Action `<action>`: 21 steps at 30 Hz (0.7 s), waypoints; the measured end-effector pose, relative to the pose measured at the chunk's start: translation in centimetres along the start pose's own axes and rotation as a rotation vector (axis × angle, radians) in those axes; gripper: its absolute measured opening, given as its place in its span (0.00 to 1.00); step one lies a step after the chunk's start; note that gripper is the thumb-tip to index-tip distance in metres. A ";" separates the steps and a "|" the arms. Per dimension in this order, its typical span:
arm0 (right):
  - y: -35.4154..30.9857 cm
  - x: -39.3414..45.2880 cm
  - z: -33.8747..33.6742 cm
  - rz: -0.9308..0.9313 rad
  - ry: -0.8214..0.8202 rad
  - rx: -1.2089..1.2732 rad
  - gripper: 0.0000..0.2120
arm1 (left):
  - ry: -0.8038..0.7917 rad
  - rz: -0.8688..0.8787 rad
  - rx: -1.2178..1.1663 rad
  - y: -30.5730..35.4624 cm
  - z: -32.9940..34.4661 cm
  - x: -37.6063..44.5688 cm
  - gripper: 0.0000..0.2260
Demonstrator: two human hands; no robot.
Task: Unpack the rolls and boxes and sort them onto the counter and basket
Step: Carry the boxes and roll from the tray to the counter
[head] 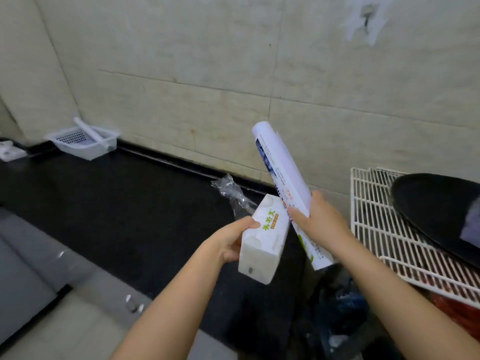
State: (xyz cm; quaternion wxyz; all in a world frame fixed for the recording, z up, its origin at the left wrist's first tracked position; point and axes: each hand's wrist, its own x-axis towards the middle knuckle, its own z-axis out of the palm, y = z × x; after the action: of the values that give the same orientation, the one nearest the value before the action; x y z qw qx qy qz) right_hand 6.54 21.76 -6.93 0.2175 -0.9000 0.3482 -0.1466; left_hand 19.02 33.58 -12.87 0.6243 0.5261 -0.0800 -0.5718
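Observation:
My left hand grips a white tissue pack with green lettering, held above the black counter. My right hand is closed around a long white roll with printed text, tilted so its top end points up and left; its lower end sticks out below my wrist. The pack and the roll nearly touch between my hands. A white plastic basket sits at the far left of the counter against the wall, with a white tube resting in it.
Crumpled clear plastic wrap lies on the counter behind the pack. A white wire rack with a black pan on it stands at the right. A dark bag sits below my right arm. Grey cabinet fronts run along the lower left.

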 end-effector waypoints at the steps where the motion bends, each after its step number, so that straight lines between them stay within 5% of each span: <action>1: -1.6 0.1 1.4 -0.013 -0.002 0.016 0.22 | 0.008 0.008 -0.004 0.3 -2.1 -0.4 0.10; 6: -9.4 0.7 8.5 -0.033 -0.040 0.125 0.21 | -0.027 0.036 -0.047 0.9 -11.8 -2.4 0.09; 12: -12.9 1.8 14.3 0.008 -0.208 0.108 0.20 | 0.103 0.000 0.104 2.4 -19.1 -2.7 0.37; 21: -13.0 8.7 22.2 0.108 -0.377 0.185 0.17 | 0.350 -0.147 0.189 5.5 -26.5 3.3 0.40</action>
State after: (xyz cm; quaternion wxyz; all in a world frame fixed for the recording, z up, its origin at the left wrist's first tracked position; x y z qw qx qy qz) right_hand 29.30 30.74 -18.66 0.3679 -0.8677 0.3342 0.0049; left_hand 42.17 44.84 -21.90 0.5333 0.6780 0.0152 -0.5057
